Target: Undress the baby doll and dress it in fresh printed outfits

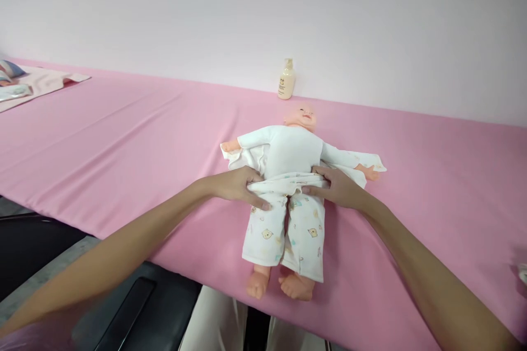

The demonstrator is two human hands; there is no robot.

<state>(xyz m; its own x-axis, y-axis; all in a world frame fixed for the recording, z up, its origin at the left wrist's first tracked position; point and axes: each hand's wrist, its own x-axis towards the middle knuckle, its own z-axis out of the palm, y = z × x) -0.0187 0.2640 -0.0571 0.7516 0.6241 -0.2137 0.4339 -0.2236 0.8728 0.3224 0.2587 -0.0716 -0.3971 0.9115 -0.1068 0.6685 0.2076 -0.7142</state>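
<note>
A baby doll [293,148] lies on its back on the pink sheet [123,137], head toward the wall, arms spread, bare feet at the near edge. It wears a white top and white printed trousers [288,230]. My left hand [236,185] grips the trousers' waistband at the doll's left-side hip, fingers closed on the cloth. At the other hip my right hand [340,186] pinches the same waistband. An unfastened white garment [241,158] is spread under the doll's arms.
A cream pump bottle [286,80] stands by the wall behind the doll's head. Folded cloths and packets [24,83] lie at the far left. A dark chair [135,307] sits below the table's near edge.
</note>
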